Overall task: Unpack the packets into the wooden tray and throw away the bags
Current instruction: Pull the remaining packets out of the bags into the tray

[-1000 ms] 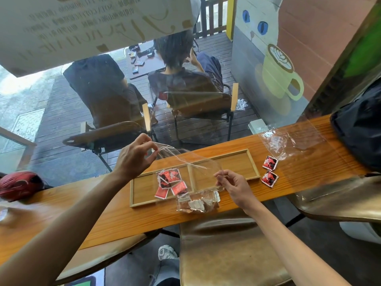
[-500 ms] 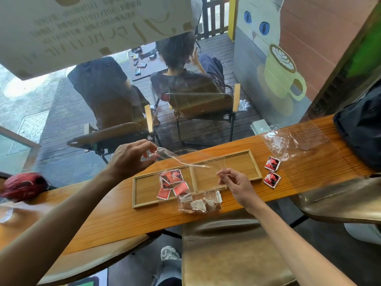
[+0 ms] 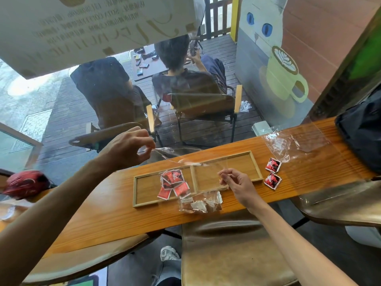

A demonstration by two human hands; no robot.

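Observation:
A two-compartment wooden tray (image 3: pixel 255 162) lies on the counter. Several red packets (image 3: pixel 173 182) lie in its left compartment; the right compartment looks bare. Both hands hold a clear plastic bag (image 3: pixel 206 176) open above the tray: my left hand (image 3: pixel 127 147) pinches its far upper edge, my right hand (image 3: pixel 237 184) pinches the near edge. Brown and white packets (image 3: pixel 201 203) sag in the bag's bottom, over the tray's front edge. Two red packets (image 3: pixel 273 172) lie on the counter right of the tray. Another clear bag (image 3: pixel 288 145), empty, lies beyond them.
The wooden counter (image 3: pixel 123 219) runs along a window. A dark bag (image 3: pixel 362 137) sits at its right end, a red helmet (image 3: pixel 26 182) at the left. Brown stools (image 3: pixel 231 248) stand under the counter. Outside, two people sit on chairs.
Both hands have kept their grip on the bag. My left hand has lifted its edge a little higher and farther from the tray, stretching the bag's mouth wider.

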